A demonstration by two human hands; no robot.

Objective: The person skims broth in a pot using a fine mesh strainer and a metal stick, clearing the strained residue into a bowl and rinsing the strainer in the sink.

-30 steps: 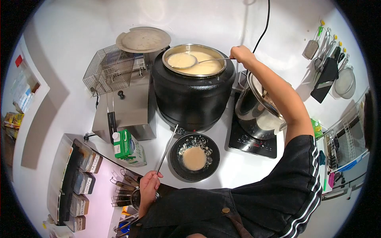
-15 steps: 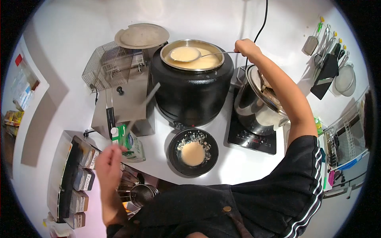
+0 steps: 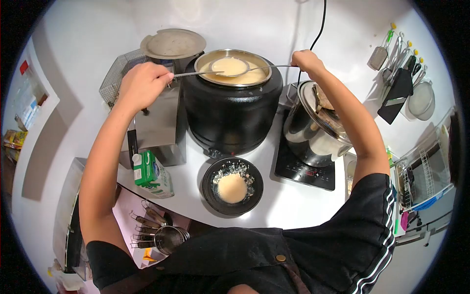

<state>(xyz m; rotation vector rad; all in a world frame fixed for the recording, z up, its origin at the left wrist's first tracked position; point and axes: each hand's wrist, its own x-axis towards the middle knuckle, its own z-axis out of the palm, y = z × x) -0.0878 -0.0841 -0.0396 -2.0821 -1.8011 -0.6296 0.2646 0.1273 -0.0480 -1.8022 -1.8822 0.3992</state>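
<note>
My right hand (image 3: 307, 62) grips the handle of a ladle (image 3: 229, 67), whose bowl, full of pale liquid, lies over the open black soup kettle (image 3: 230, 115). From the left, my left hand (image 3: 146, 85) holds a thin metal rod-like utensil (image 3: 196, 74), and its tip reaches into the ladle's bowl. Creamy liquid (image 3: 258, 75) fills the kettle below its metal rim. In front of the kettle stands a black bowl (image 3: 209, 197) with beige liquid and white bits in it.
A green and white carton (image 3: 152, 175) stands left of the bowl. On the right, a steel pot (image 3: 313, 130) sits on a black induction cooker (image 3: 306, 171). Strainers (image 3: 169, 239) hang at the front left. A round lid (image 3: 174, 43) lies behind the fryer (image 3: 159, 130).
My left hand has swung up from near the counter's front edge to the kettle, bringing the utensil's tip into the ladle. The ladle has risen slightly in view and stays over the kettle.
</note>
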